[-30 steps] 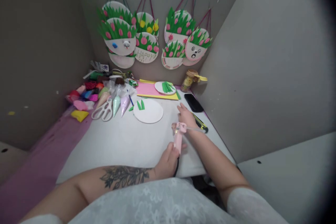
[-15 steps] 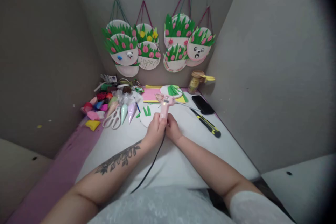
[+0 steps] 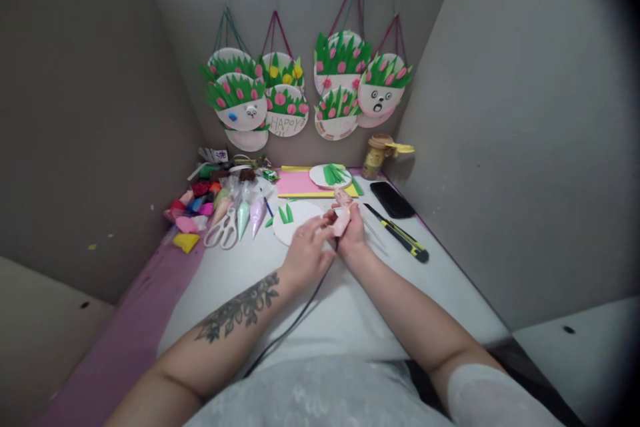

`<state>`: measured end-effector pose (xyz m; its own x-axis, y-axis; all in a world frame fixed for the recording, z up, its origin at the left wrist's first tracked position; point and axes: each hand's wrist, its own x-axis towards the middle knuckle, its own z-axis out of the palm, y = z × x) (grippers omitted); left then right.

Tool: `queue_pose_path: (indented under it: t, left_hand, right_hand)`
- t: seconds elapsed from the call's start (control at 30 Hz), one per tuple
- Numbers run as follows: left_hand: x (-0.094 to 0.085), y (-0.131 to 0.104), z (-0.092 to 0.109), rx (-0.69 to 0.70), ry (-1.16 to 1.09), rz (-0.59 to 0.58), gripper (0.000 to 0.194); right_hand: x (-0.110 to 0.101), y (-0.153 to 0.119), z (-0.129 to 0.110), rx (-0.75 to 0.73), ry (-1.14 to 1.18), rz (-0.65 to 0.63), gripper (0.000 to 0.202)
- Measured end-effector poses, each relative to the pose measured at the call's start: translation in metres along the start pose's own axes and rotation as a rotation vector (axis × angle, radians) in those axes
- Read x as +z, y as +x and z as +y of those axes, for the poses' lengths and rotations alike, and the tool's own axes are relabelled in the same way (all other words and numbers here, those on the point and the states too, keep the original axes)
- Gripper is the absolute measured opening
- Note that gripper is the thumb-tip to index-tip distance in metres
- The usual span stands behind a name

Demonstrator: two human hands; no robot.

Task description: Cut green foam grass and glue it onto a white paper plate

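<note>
My right hand (image 3: 354, 230) is wrapped round a pink hot glue gun (image 3: 342, 221), its black cord (image 3: 300, 317) trailing down toward my lap. Beside it, my left hand (image 3: 311, 243) has its fingers apart, close to the gun's handle; whether a fingertip touches it I cannot tell. Under and behind my left hand lies a white paper plate (image 3: 295, 215) with green paper leaves (image 3: 286, 214) on its left part. Farther back, a second white plate (image 3: 316, 177) bears a bunch of green paper strips (image 3: 334, 175).
White-handled scissors (image 3: 221, 230), piping bags (image 3: 257, 217) and colourful clay packs (image 3: 186, 242) crowd the left. Pink paper (image 3: 300, 184) lies at the back. A black phone (image 3: 393, 200), a utility knife (image 3: 400, 235) and a brown-lidded jar (image 3: 375, 159) are right. Decorated plates (image 3: 287, 121) hang on the back wall.
The glue gun has shifted right and tilted, passing from my left hand's grip into my right hand. My left fingers have opened away from it. The view has moved slightly.
</note>
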<state>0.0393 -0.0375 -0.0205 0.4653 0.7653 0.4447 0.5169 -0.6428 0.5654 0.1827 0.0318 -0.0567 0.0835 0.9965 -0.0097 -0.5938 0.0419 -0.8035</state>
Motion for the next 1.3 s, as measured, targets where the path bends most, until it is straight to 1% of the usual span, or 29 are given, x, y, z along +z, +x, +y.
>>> queue_pose_path:
  t: [0.03,0.07,0.1,0.13,0.17,0.2,0.23,0.27,0.33,0.37,0.4,0.43,0.5,0.53,0.6,0.67,0.77,0.83,0.9,1.0,1.03,1.1,1.2,1.3]
  left_hand:
    - [0.007,-0.005,0.008,0.131,-0.059,-0.118,0.04]
    - [0.013,-0.011,0.016,0.274,-0.116,-0.263,0.043]
    - [0.017,-0.016,0.021,0.408,-0.168,-0.382,0.046]
    - [0.019,-0.02,0.024,0.474,-0.208,-0.451,0.043]
    - [0.018,-0.022,0.025,0.497,-0.237,-0.495,0.039]
    - [0.013,-0.022,0.021,0.466,-0.254,-0.509,0.035]
    - [0.006,-0.02,0.015,0.383,-0.248,-0.46,0.036]
    - [-0.004,-0.017,0.006,0.253,-0.211,-0.345,0.039]
    - [-0.028,-0.007,-0.017,-0.105,-0.016,-0.043,0.042]
    - [-0.04,-0.002,-0.029,-0.28,0.126,0.045,0.04]
    - [-0.05,0.003,-0.041,-0.434,0.256,0.056,0.036]
    - [-0.059,0.007,-0.052,-0.552,0.359,0.018,0.033]
    - [-0.068,0.011,-0.069,-0.707,0.478,-0.065,0.034]
    - [-0.069,0.011,-0.075,-0.739,0.493,-0.102,0.035]
    - [-0.067,0.009,-0.081,-0.757,0.486,-0.167,0.035]
    - [-0.063,0.008,-0.084,-0.75,0.467,-0.204,0.032]
    - [-0.061,0.007,-0.089,-0.738,0.417,-0.211,0.026]
    - [-0.065,0.007,-0.095,-0.721,0.338,-0.222,0.025]
    - [-0.07,0.007,-0.101,-0.724,0.304,-0.177,0.028]
    - [-0.076,0.008,-0.106,-0.74,0.404,-0.011,0.03]
    - [-0.075,0.008,-0.106,-0.726,0.446,0.021,0.029]
    - [-0.07,0.011,-0.105,-0.671,0.496,0.012,0.027]
    - [-0.054,0.017,-0.101,-0.583,0.54,-0.058,0.028]
    - [-0.038,0.023,-0.1,-0.526,0.553,-0.075,0.031]
  right_hand:
    - [0.001,0.0,-0.004,0.016,0.076,0.033,0.053]
    - [0.003,0.0,-0.008,0.047,0.159,0.057,0.05]
    - [0.004,-0.001,-0.011,0.083,0.227,0.062,0.046]
    - [0.004,-0.002,-0.015,0.111,0.257,0.043,0.042]
    - [0.004,-0.002,-0.019,0.132,0.27,0.02,0.036]
    - [0.003,-0.002,-0.023,0.146,0.27,0.003,0.028]
    - [0.002,-0.002,-0.026,0.15,0.263,0.0,0.019]
    - [0.0,-0.001,-0.029,0.152,0.249,0.005,0.012]
    - [-0.004,0.002,-0.032,0.15,0.189,0.023,0.012]
    - [-0.006,0.004,-0.032,0.144,0.139,0.037,0.014]
    - [-0.008,0.007,-0.03,0.131,0.08,0.057,0.015]
    - [-0.009,0.009,-0.028,0.113,0.018,0.086,0.016]
    - [-0.012,0.012,-0.021,0.085,-0.092,0.155,0.019]
    - [-0.013,0.013,-0.017,0.09,-0.132,0.177,0.019]
    - [-0.014,0.014,-0.01,0.139,-0.177,0.157,0.021]
    - [-0.014,0.013,-0.005,0.182,-0.196,0.086,0.025]
    - [-0.013,0.009,-0.001,0.149,-0.221,-0.025,0.033]
    - [-0.013,0.008,-0.002,0.113,-0.278,-0.054,0.035]
    - [-0.015,0.008,-0.007,0.088,-0.319,-0.016,0.035]
    - [-0.027,0.014,-0.023,0.046,-0.283,0.08,0.035]
    - [-0.033,0.016,-0.03,0.026,-0.266,0.099,0.036]
    - [-0.048,0.023,-0.042,-0.009,-0.251,0.135,0.037]
    - [-0.067,0.031,-0.053,-0.017,-0.229,0.189,0.03]
    - [-0.074,0.035,-0.054,0.005,-0.186,0.21,0.027]
